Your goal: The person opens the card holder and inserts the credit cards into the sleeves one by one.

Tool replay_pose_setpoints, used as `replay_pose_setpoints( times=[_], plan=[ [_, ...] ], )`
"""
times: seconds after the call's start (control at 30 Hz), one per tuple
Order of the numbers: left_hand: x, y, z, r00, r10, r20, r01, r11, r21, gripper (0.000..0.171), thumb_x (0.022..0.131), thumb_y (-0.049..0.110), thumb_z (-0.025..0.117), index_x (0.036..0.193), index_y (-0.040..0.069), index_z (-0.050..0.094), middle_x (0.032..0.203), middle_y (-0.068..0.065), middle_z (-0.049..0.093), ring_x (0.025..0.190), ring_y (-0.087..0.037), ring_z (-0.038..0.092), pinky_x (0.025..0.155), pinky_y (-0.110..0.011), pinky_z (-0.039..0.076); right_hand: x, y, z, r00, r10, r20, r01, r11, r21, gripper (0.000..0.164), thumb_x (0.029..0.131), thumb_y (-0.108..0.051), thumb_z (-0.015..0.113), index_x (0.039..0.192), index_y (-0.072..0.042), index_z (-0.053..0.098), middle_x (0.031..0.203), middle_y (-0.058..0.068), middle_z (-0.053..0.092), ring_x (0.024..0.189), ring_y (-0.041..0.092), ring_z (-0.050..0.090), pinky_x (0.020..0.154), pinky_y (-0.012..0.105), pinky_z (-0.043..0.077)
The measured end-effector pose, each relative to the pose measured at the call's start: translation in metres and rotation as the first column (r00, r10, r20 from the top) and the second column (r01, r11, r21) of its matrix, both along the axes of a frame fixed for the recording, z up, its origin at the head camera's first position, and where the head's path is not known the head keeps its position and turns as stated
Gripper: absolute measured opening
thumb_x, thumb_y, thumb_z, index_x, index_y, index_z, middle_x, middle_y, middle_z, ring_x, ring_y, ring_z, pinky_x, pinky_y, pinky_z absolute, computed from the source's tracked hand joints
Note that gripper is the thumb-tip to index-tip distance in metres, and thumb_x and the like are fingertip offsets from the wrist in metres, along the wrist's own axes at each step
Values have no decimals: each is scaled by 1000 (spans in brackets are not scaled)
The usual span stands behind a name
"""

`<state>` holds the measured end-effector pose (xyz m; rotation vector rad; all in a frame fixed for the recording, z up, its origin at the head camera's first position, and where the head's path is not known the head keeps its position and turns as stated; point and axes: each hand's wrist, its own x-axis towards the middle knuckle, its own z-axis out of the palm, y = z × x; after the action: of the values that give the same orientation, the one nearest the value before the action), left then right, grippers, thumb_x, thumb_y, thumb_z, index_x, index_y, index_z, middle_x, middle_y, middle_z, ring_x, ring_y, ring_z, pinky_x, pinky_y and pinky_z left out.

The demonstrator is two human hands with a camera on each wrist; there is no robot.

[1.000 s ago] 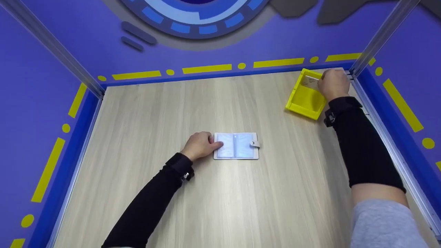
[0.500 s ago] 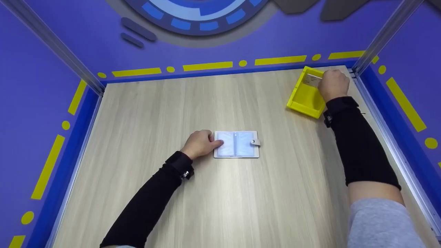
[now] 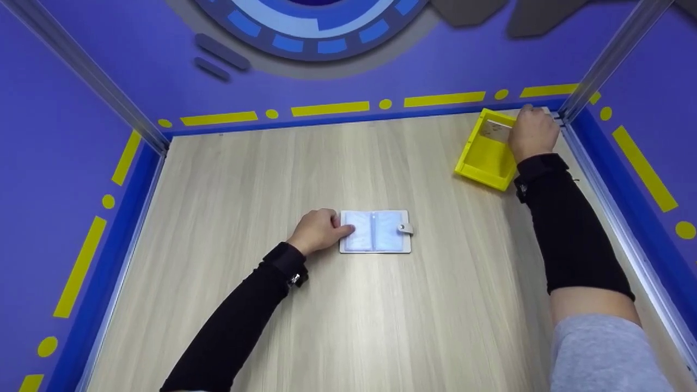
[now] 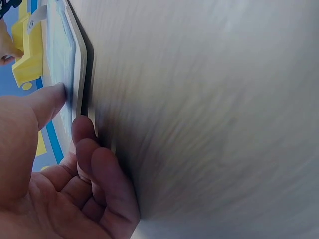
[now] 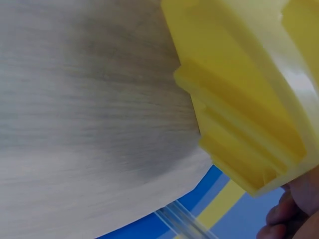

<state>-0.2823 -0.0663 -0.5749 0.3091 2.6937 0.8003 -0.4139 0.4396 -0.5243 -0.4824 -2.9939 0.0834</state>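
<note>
A small card holder point(image 3: 373, 232) lies open on the table, with clear plastic sleeves, a pale cover and a snap strap at its right edge. My left hand point(image 3: 318, 231) grips its left edge. The thumb point(image 4: 52, 102) rests on the sleeve, with the other fingers point(image 4: 102, 172) curled by the edge underneath. At the back right, my right hand point(image 3: 533, 133) reaches to the rear right side of a yellow bin point(image 3: 482, 177). A see-through card-like piece with dark marks point(image 3: 494, 130) shows inside the bin beside that hand. The right fingertips are mostly hidden, so I cannot tell whether they hold it.
A wood-grain table point(image 3: 272, 179) spreads around the card holder. Blue-purple panels with yellow markings point(image 3: 330, 109) stand at the back and sides. A metal post point(image 3: 604, 71) rises at the back right corner, close behind the right hand.
The view tilts slightly. My right hand shifts a little at the bin's rear corner, while the left hand keeps its grip and the card holder stays in place.
</note>
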Motion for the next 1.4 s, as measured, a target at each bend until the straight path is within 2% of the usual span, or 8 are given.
replay_pose_setpoints(
  times=[0.3,0.43,0.6,0.87,0.93,1.07,1.2,1.4],
  plan=[
    [3,3,-2,1000,1,15,-1,1000,11,41,98,48,80,78,18,61,73,7,53,71,-16,52,66,-29,38,0,8,0,996,-19,89,18,1000,7,46,111,-15,54,146,15,52,134,40,61,120,57,65,102,69,56],
    [3,4,-1,1000,-3,18,3,1000,-2,42,98,49,80,78,18,61,74,6,54,72,-16,52,66,-29,38,0,7,4,994,-15,106,13,1000,23,44,112,-13,52,145,16,53,135,41,61,122,58,64,103,69,56],
    [0,3,0,1000,2,10,-2,1000,-11,42,99,50,79,78,18,60,75,6,54,73,-16,52,67,-30,38,-2,5,14,994,10,113,-16,998,56,35,113,-10,51,131,17,63,128,40,63,117,57,65,102,67,56],
    [1,2,-2,1000,-7,10,7,1000,-6,42,98,50,79,79,18,61,75,6,55,73,-16,53,68,-30,39,2,6,19,998,52,25,-54,997,63,28,111,-6,52,103,14,68,108,39,67,94,53,69,77,63,58],
    [1,2,-3,1000,-3,14,3,1000,-5,42,98,50,80,79,18,60,74,6,55,72,-16,53,67,-30,39,3,8,20,998,58,22,-59,997,52,27,110,-6,52,102,15,68,107,39,67,94,54,69,78,64,58],
    [1,2,-3,1000,7,27,-7,1000,-14,43,99,51,79,79,19,59,75,6,54,73,-16,52,67,-29,39,5,13,29,996,83,37,-82,996,-23,26,107,-7,55,89,10,64,101,38,65,96,57,67,84,69,57],
    [1,2,-2,1000,6,22,-6,1000,-24,43,99,51,78,79,19,59,75,6,54,73,-16,52,67,-29,38,8,17,45,990,127,65,-120,987,-109,30,103,-8,56,75,0,54,84,28,58,90,56,64,86,71,54],
    [-1,-1,1,1000,2,12,-2,1000,-22,42,99,51,79,78,18,60,76,5,55,73,-16,53,67,-29,39,17,15,68,978,198,60,-187,970,-154,36,100,-9,57,65,-5,55,70,15,54,84,48,59,84,67,49]
  ],
)
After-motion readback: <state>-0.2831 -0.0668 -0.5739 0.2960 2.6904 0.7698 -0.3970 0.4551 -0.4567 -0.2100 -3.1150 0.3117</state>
